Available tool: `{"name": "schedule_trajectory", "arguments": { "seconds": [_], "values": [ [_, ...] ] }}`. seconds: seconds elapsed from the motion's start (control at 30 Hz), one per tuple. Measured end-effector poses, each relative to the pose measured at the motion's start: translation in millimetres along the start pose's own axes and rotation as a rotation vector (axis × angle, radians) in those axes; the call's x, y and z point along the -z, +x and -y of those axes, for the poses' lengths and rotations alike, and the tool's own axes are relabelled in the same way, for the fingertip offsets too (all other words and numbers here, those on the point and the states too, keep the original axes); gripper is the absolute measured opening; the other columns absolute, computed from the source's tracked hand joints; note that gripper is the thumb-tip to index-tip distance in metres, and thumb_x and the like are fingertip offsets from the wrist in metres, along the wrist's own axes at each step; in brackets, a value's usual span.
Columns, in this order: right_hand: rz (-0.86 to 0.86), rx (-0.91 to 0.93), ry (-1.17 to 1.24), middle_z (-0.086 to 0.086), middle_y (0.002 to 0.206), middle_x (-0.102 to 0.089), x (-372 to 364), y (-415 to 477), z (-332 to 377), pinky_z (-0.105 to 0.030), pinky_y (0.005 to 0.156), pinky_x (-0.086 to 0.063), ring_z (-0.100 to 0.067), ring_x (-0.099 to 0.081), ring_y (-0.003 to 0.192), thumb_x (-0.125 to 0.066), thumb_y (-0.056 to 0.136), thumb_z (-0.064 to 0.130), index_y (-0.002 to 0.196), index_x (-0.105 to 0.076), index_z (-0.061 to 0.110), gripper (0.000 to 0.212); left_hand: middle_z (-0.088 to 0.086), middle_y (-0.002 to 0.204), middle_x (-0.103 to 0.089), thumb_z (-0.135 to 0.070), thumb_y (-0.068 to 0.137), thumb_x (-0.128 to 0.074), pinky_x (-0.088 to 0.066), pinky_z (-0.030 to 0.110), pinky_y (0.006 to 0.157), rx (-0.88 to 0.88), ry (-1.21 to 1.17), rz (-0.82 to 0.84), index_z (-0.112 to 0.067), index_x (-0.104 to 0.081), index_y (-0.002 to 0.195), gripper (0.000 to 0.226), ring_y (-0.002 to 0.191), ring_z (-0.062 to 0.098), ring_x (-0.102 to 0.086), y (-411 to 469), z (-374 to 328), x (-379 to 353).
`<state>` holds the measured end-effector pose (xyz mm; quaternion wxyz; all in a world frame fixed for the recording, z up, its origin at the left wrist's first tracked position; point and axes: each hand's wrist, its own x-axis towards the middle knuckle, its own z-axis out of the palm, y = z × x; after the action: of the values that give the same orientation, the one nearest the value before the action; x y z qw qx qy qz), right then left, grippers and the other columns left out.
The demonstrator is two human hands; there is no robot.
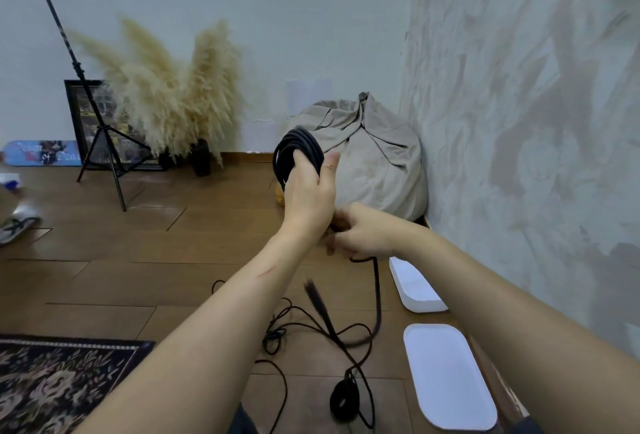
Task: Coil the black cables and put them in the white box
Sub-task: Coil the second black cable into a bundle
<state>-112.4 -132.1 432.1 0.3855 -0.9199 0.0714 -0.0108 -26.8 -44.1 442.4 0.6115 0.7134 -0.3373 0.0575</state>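
Gripping a coiled black cable (298, 149) in the left hand (310, 198), up in front of the beige beanbag (377, 163), fingers wrapped round the loops, thumb sticking up on the right side. Just under that wrist, curling the right hand (363, 234) round a cable tail (378, 295), fingers folded over it. From that fist, straight down to the wooden floor (138, 260) and then curving left. Beside it, a blurred cable end (317, 298) (too smeared to make out any plug). Lower on the floor, between the two forearms, a tangle of thin black cables (277, 333). Nearer the bottom edge, a small wound bundle (343, 399) lying flat.

Over at the right edge of the floor, against the wall, the white box (415, 290), just beside the right forearm; which way up, hard to tell. Nearer along that same wall, a flat white lid (446, 374) with a raised rim, apart from the box.

Off in the far left corner: pampas grass (166, 98), a black light stand (100, 143), a framed picture (78, 111) leaning on the wall. Patterned rug (52, 381) at the near left edge of the floor.
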Motion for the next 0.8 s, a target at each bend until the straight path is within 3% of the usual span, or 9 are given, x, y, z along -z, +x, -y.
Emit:
{"name": "schedule_trajectory", "arguments": {
  "seconds": [0.1,0.2,0.3,0.4,0.47,0.53,0.63,0.73,0.8],
  "values": [
    [-0.012,-0.030,-0.173,0.001,0.085,-0.072,5.3,-2.1,-0.8,-0.027,0.065,-0.051,-0.018,-0.066,0.071,-0.061,0.091,0.012,0.110,-0.063,0.017,0.019,0.021,0.147,-0.047,-0.041,0.108,-0.044,-0.030,0.026,0.094,-0.003,0.035,0.001,0.008,-0.027,0.148,0.066,0.136,0.032,-0.042,-1.6,1.5,-0.9],
    [-0.051,-0.069,-0.400,-0.003,0.097,-0.073,14.0,-3.3,-3.9,-0.039,0.083,-0.054,-0.025,-0.067,0.091,-0.065,0.090,0.022,0.106,-0.068,0.018,0.017,0.021,0.134,-0.054,-0.041,0.108,-0.044,-0.034,0.037,0.098,0.042,0.086,0.000,0.008,-0.033,0.142,0.061,0.129,0.036,-0.047,1.0,6.9,1.6],
    [-0.059,-0.046,-0.467,-0.001,0.111,-0.071,19.3,-7.5,-5.1,-0.040,0.092,-0.051,-0.024,-0.063,0.105,-0.063,0.093,0.021,0.116,-0.067,0.020,0.023,0.001,0.114,-0.054,-0.044,0.107,-0.043,-0.042,0.040,0.093,0.028,0.146,0.019,0.003,-0.039,0.132,0.054,0.109,0.025,-0.055,3.6,16.0,4.1],
    [-0.084,0.026,-0.386,0.002,0.104,-0.073,21.8,-10.2,-4.8,-0.037,0.093,-0.050,-0.018,-0.065,0.100,-0.060,0.097,0.015,0.119,-0.070,0.022,0.025,0.000,0.112,-0.054,-0.046,0.107,-0.043,-0.046,0.044,0.091,0.050,0.204,0.127,0.001,-0.039,0.134,0.054,0.103,0.021,-0.054,3.3,22.9,3.8],
    [-0.129,0.065,-0.346,0.004,0.101,-0.075,24.0,-10.5,-6.7,-0.031,0.091,-0.050,-0.011,-0.066,0.096,-0.062,0.096,0.014,0.115,-0.074,0.023,0.024,0.002,0.114,-0.052,-0.049,0.106,-0.042,-0.044,0.041,0.088,0.089,0.229,0.232,-0.001,-0.039,0.135,0.056,0.111,0.024,-0.055,2.2,27.0,1.5],
    [-0.230,0.129,-0.344,0.007,0.099,-0.076,25.6,-9.5,-10.2,-0.031,0.090,-0.049,-0.010,-0.066,0.096,-0.067,0.093,0.017,0.110,-0.076,0.025,0.022,0.009,0.127,-0.055,-0.054,0.105,-0.039,-0.040,0.037,0.090,0.145,0.213,0.333,-0.003,-0.040,0.140,0.062,0.125,0.029,-0.052,-0.1,29.3,-1.4],
    [-0.432,0.147,-0.302,0.009,0.086,-0.074,30.7,-8.9,-17.3,-0.041,0.085,-0.050,-0.011,-0.064,0.087,-0.078,0.082,0.029,0.092,-0.077,0.025,0.011,0.009,0.155,-0.042,-0.059,0.106,-0.030,-0.032,0.030,0.101,0.214,0.173,0.468,-0.008,-0.036,0.154,0.071,0.143,0.026,-0.039,-3.6,31.5,-5.3],
    [-0.527,0.143,-0.304,0.012,0.078,-0.070,34.1,-10.0,-21.9,-0.042,0.082,-0.051,-0.011,-0.063,0.082,-0.082,0.074,0.041,0.080,-0.070,0.026,0.020,0.005,0.139,-0.056,-0.067,0.102,-0.027,-0.036,0.039,0.114,0.229,0.066,0.545,-0.014,-0.055,0.137,0.070,0.135,0.025,-0.049,-7.0,27.9,-5.5],
    [-0.548,0.127,-0.275,0.011,0.077,-0.069,37.7,-12.2,-24.8,-0.038,0.080,-0.051,-0.011,-0.063,0.081,-0.084,0.071,0.044,0.077,-0.069,0.025,0.025,0.000,0.124,-0.062,-0.065,0.103,-0.029,-0.039,0.042,0.113,0.238,-0.009,0.598,-0.018,-0.061,0.123,0.060,0.124,0.019,-0.056,-9.4,22.6,-3.4]
  ]
}}
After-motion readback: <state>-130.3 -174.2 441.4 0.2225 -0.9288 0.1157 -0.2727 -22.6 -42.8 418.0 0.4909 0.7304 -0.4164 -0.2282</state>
